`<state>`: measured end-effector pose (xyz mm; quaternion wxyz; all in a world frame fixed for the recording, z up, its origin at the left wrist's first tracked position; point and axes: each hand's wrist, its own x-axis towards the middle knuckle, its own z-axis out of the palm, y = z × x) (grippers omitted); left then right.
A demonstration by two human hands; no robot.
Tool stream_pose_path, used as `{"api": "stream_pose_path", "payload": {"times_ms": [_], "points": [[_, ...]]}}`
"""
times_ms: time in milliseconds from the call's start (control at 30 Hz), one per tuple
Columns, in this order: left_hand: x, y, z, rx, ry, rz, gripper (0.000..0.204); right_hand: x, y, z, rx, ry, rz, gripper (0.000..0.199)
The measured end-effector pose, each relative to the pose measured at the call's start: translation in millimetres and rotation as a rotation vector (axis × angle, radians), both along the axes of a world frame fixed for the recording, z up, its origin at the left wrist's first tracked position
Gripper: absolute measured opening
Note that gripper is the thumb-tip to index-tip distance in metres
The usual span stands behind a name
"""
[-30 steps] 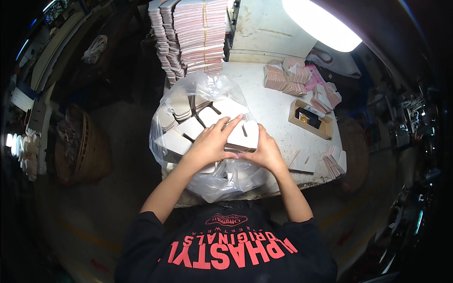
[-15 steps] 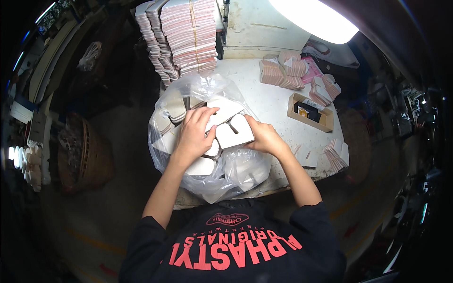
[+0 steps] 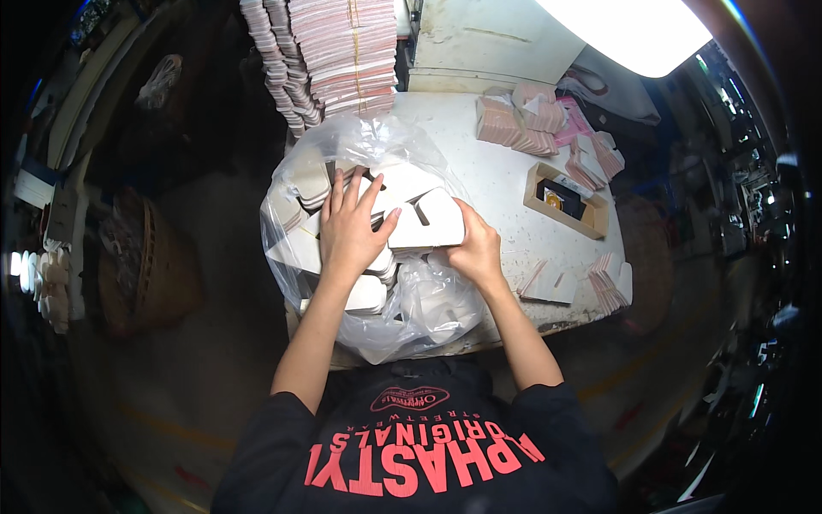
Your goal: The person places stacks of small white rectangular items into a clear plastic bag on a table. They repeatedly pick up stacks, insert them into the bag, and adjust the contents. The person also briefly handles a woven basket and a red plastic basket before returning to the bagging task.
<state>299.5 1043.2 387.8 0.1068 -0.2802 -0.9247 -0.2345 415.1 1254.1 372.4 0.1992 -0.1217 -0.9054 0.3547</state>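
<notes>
A clear plastic bag (image 3: 441, 300) stands open at the table's near edge, packed with stacks of off-white cut pieces (image 3: 308, 183). At its right side, my right hand (image 3: 479, 250) grips a stack of white cut pieces (image 3: 438, 224) with a dark slot in its top, thumb on the upper edge and fingers partly hidden beneath. My left hand (image 3: 353, 233) lies over the neighbouring stacks inside the bag, its fingers spread and pointing away from me. The left fingertips rest near a white stack (image 3: 407, 182) at the middle of the bag.
Tall tied stacks of pink-edged white pieces (image 3: 347, 60) rise behind the bag. Smaller pink-edged bundles (image 3: 518, 124) lie at the far right, and others (image 3: 610, 283) near the right corner. A shallow cardboard box (image 3: 561, 216) holds small items. A bright lamp (image 3: 634, 26) hangs above; a basket (image 3: 154, 257) stands left.
My left hand has slid slightly farther in, with its fingers spreading wider. My right hand has turned more upright around the stack's right edge. The whole view has shifted a little.
</notes>
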Motion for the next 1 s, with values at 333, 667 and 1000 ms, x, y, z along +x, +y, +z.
{"api": "stream_pose_path", "payload": {"times_ms": [333,667,1000], "points": [[-0.9,-7.6,19.4,0.181,-0.131,-0.076,0.058,3.0,8.7,-10.1,0.044,0.103,0.126,0.093],[41.4,16.2,22.0,-0.161,-0.069,-0.288,0.076,-8.6,78.0,73.4,0.402,-0.461,0.23,0.128],[38.4,13.2,13.6,-0.056,-0.092,-0.241,0.076,-140.3,266.9,50.6,0.27,-0.149,-0.419,0.127]]}}
